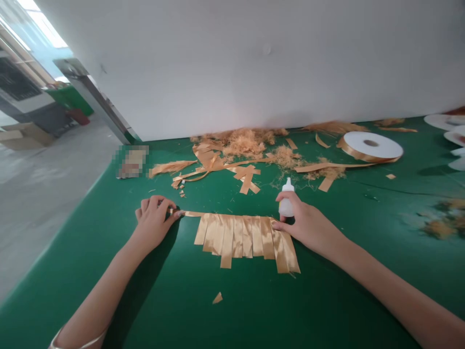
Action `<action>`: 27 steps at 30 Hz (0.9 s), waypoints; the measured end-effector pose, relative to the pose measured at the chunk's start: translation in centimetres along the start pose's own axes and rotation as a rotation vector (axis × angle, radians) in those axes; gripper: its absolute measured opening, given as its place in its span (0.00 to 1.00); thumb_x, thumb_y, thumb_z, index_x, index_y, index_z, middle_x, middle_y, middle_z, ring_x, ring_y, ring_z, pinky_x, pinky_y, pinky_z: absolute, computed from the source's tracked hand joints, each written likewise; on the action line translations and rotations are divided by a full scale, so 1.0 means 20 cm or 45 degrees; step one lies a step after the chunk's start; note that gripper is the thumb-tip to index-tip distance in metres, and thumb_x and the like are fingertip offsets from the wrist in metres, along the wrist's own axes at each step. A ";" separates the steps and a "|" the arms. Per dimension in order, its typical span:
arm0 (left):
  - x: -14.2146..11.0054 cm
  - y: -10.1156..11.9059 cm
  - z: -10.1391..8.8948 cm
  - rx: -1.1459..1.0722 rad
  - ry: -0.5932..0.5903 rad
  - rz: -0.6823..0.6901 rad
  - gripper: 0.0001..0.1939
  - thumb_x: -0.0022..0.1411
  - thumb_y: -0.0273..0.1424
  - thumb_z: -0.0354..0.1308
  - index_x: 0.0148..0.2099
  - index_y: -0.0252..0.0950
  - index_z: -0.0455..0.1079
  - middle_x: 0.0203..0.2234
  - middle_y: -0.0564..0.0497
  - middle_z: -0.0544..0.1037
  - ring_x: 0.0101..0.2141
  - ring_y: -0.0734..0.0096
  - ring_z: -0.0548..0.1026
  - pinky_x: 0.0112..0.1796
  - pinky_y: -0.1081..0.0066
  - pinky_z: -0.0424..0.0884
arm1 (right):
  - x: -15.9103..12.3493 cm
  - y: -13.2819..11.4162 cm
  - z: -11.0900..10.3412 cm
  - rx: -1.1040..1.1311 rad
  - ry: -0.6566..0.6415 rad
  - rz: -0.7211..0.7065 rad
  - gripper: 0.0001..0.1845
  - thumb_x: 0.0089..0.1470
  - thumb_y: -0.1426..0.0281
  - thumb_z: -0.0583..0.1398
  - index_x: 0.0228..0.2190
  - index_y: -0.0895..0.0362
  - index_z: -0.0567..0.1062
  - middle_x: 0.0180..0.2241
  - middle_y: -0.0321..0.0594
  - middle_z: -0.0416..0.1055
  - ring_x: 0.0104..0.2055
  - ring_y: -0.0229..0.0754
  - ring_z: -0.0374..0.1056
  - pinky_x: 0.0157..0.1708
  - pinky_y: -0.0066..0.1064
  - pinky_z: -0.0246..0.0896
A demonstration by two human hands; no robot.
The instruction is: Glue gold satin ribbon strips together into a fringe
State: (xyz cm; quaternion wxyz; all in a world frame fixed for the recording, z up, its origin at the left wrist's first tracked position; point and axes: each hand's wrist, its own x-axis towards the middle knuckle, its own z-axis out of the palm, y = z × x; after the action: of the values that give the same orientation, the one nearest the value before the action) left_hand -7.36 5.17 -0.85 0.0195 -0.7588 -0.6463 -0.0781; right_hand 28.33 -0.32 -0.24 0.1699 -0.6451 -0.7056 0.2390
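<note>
Nearest us, a bangle [95,340] rings the left forearm [105,291]; the left hand [156,216] pinches the band [194,214], apparently to keep it straight. The fringe [247,237] lies flat; at its far right corner the right hand [305,218] grasps a bottle [286,207], upright (against spills, we judge). We read no writing on bottle or far spool [385,145].

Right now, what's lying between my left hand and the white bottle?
In the head view, a thin gold ribbon runs from your left hand toward the white bottle, with a row of gold ribbon strips along its near side.
</note>
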 end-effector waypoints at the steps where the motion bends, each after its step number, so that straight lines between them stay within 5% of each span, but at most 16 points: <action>1: 0.00 0.00 0.00 -0.004 -0.016 0.004 0.13 0.60 0.43 0.52 0.37 0.40 0.69 0.42 0.47 0.67 0.46 0.56 0.61 0.41 0.59 0.58 | 0.00 0.00 0.00 0.031 -0.016 0.009 0.22 0.49 0.65 0.60 0.44 0.50 0.57 0.26 0.32 0.69 0.24 0.39 0.66 0.22 0.27 0.56; 9: 0.00 0.03 -0.03 -0.106 -0.058 0.085 0.11 0.62 0.38 0.48 0.32 0.38 0.66 0.33 0.50 0.72 0.39 0.62 0.64 0.39 0.63 0.55 | -0.01 -0.01 0.00 0.036 -0.064 -0.023 0.18 0.51 0.66 0.56 0.43 0.50 0.58 0.24 0.32 0.67 0.21 0.38 0.64 0.19 0.25 0.51; 19: -0.02 0.05 -0.12 -0.710 -0.220 -0.072 0.16 0.59 0.45 0.50 0.31 0.38 0.64 0.24 0.55 0.72 0.26 0.72 0.66 0.29 0.74 0.58 | 0.00 0.01 0.00 0.220 0.022 -0.041 0.15 0.52 0.62 0.55 0.41 0.52 0.58 0.17 0.27 0.58 0.12 0.33 0.52 0.13 0.24 0.42; 27: -0.03 0.10 -0.20 -0.861 -0.174 -0.110 0.13 0.58 0.41 0.53 0.29 0.37 0.65 0.20 0.57 0.68 0.24 0.74 0.62 0.29 0.73 0.56 | 0.00 0.00 0.00 0.341 0.066 -0.003 0.18 0.50 0.63 0.57 0.41 0.51 0.57 0.18 0.27 0.55 0.18 0.35 0.56 0.17 0.25 0.49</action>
State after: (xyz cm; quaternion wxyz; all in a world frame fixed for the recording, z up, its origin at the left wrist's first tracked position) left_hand -5.79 3.71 3.21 -0.2796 -0.6977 -0.6153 -0.2377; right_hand 28.37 -0.29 -0.16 0.2728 -0.6217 -0.6636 0.3142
